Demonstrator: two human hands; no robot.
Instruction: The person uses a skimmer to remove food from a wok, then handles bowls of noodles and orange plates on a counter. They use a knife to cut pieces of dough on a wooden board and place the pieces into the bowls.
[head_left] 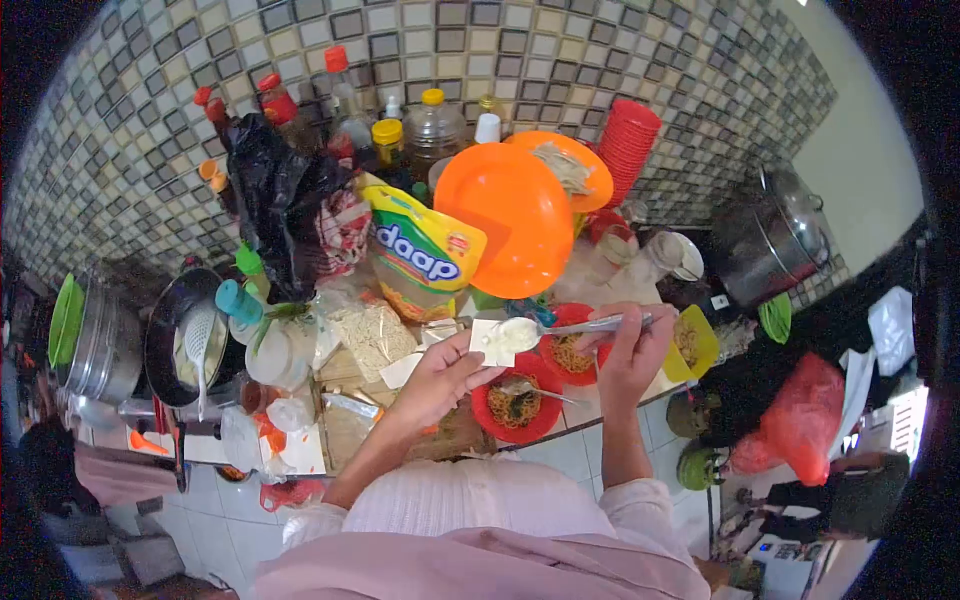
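My left hand (438,382) pinches a small white square (481,352), perhaps a piece of paper or a wrapper skin. A spoon (575,327) is gripped by its handle in my right hand (633,362). Its bowl lies over the white square and carries something white (517,333), too small to name. Just below is a red bowl (487,420) of noodles with another spoon (548,393) in it. A second red bowl (570,377) of noodles sits behind the right hand's spoon.
Behind stand a yellow-green pouch (425,245), orange plates (505,220) and stacked red bowls (630,140). A wooden board (440,425), a knife (352,405) and a bag of pale food (368,338) lie left. At right are a yellow container (707,345) and a large pot (775,240); a wok (160,340) is far left.
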